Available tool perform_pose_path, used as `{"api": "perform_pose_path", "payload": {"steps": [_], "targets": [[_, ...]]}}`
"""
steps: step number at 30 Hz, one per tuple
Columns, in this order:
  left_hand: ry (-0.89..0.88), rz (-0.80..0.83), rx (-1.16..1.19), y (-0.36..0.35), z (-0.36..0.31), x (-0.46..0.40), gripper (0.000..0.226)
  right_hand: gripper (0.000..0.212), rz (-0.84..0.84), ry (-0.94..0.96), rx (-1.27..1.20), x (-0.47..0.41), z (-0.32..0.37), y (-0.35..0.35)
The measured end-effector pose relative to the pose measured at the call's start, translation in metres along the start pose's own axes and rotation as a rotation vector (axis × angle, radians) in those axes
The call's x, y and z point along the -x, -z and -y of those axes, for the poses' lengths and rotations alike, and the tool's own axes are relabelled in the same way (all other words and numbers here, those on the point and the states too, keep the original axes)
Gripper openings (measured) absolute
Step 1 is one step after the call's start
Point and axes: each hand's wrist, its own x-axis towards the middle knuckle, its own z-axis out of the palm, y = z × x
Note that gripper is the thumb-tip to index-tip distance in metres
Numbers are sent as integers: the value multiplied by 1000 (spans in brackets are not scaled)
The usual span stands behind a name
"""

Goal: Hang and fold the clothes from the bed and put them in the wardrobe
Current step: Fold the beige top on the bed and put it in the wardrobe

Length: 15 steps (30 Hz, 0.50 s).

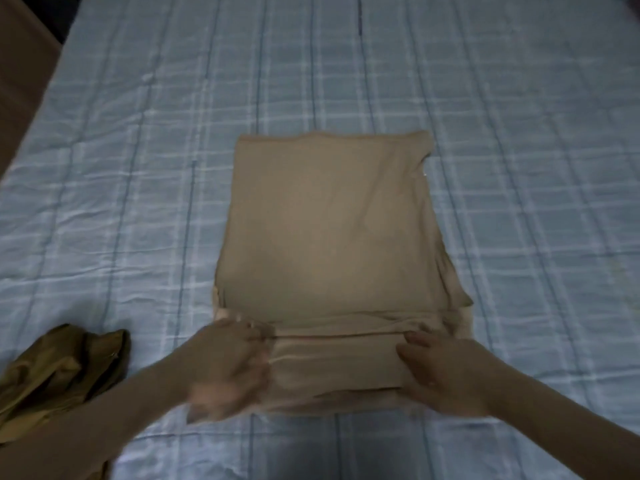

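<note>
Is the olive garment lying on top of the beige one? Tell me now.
No, the olive garment lies crumpled on the bedspread, left of and apart from the beige garment.

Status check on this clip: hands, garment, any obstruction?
Both hands, left and right, gripping the beige garment's near fold. Garment flat on bed. Olive garment lies left, clear.

Beige garment [329, 230] flat on plaid bedspread [519, 168].
Left hand [228, 368] and right hand [446, 372] grip its folded near edge.
</note>
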Motion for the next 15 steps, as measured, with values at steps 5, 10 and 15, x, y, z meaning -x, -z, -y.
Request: {"api": "perform_pose_path", "payload": {"steps": [5,10,15], "targets": [[129,-186,46,23,61,-93,38,26,-215,-243,-311,-65,-37,54],[626,-338,170,33,135,-157,42,24,-344,-386,-361,-131,-92,68],[919,-410,294,57,190,-189,35,54,-481,-581,-413,-192,-138,85]]}}
